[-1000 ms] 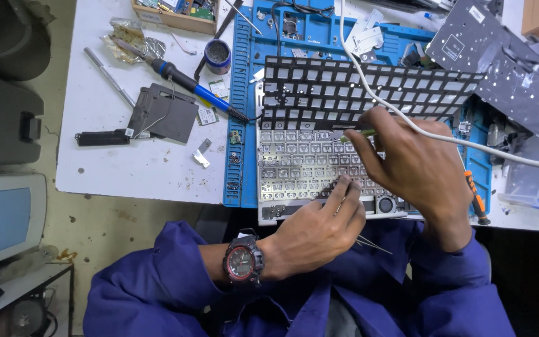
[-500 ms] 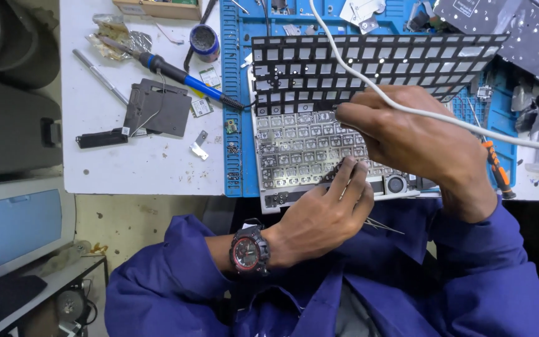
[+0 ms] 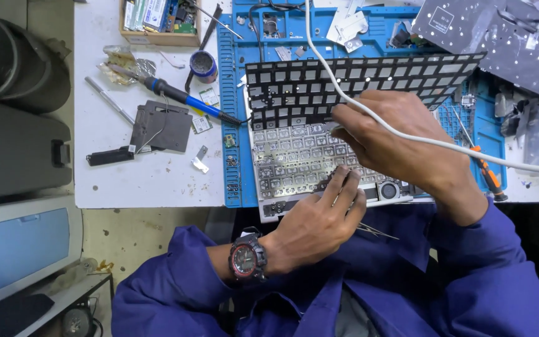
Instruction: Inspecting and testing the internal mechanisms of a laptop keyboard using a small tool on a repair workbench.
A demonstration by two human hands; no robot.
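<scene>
A silver keyboard backplate (image 3: 288,162) lies on a blue work mat (image 3: 235,125), with a black key frame (image 3: 294,93) lifted off its far half. My left hand (image 3: 319,224), with a red and black watch (image 3: 244,259) on its wrist, rests its fingertips on the plate's near edge. Thin tweezers (image 3: 378,233) stick out from under its palm. My right hand (image 3: 394,143) is over the plate's middle and pinches a small metal-tipped tool at the frame's edge. A white cable (image 3: 325,68) runs across the back of this hand.
A blue-handled soldering iron (image 3: 182,97), a small round tin (image 3: 203,64), a black bracket (image 3: 160,125) and a wooden parts box (image 3: 157,25) lie left of the mat. An orange screwdriver (image 3: 485,171) and a black perforated sheet (image 3: 500,37) are at right. Grey equipment (image 3: 14,249) stands off the bench's left.
Both hands keep their places on the keyboard. The view has shifted, so the bench sits a little lower and further right in the picture.
</scene>
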